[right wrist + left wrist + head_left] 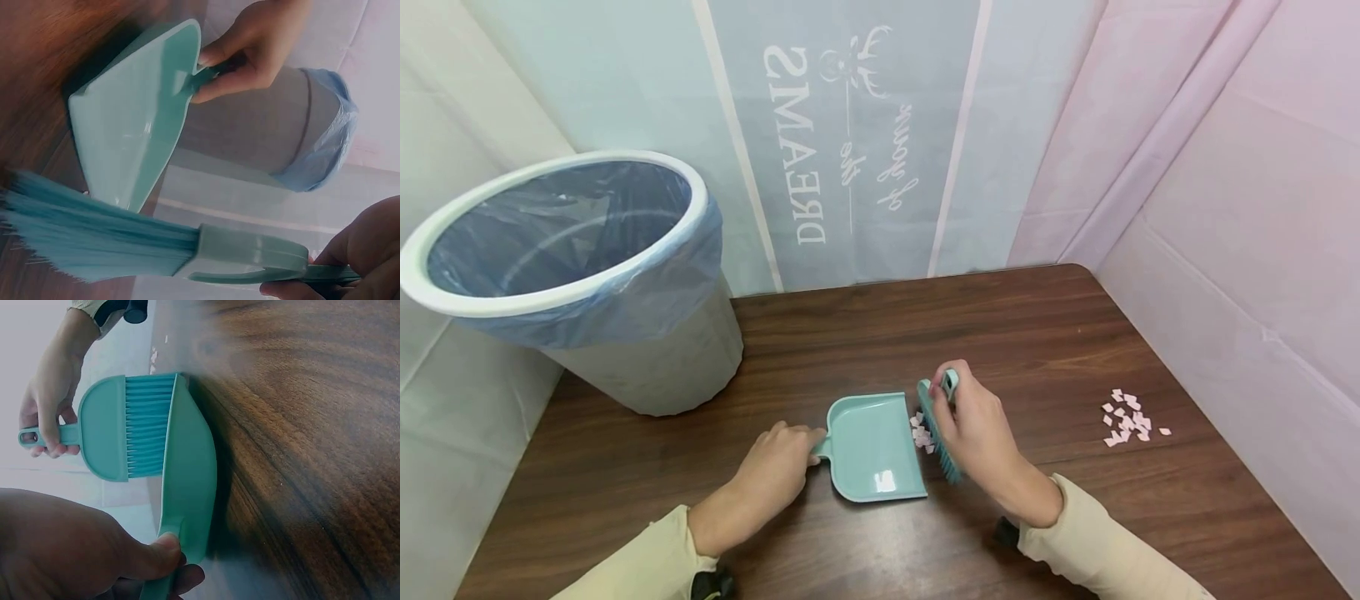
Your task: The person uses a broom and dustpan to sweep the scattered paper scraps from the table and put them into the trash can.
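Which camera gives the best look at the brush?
The left wrist view: the brush shows its broad face, bristles and most of its handle. The head view has it from above, partly behind the right hand; the right wrist view shows it nearly edge-on, bristles close up.

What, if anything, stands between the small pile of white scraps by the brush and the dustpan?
Nothing visible: those white scraps lie right by the open edge of the dustpan; the brush, in the right hand, is on their other side.
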### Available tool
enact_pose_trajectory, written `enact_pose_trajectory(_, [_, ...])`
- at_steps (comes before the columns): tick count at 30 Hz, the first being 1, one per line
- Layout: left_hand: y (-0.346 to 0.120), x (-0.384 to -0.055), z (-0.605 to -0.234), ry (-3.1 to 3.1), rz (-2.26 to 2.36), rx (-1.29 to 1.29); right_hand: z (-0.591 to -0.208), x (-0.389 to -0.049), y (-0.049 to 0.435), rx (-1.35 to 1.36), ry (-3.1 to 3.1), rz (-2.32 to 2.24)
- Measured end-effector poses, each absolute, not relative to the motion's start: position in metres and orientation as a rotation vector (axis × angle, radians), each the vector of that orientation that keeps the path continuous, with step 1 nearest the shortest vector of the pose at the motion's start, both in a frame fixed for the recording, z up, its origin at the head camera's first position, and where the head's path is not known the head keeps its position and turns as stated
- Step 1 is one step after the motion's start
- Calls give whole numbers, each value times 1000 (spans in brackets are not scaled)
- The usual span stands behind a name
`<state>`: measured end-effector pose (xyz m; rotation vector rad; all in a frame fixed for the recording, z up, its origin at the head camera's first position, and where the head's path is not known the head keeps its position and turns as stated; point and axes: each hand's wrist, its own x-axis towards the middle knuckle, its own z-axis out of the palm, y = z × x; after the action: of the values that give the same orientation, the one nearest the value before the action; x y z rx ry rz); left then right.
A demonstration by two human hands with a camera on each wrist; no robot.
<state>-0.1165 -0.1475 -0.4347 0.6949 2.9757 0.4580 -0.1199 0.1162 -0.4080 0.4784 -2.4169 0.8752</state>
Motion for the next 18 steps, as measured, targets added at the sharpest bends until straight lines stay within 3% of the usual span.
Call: enact_pose_trajectory(18, [-148,-118,-434,2964,435,665,-407,-119,103,539,-2280,1183])
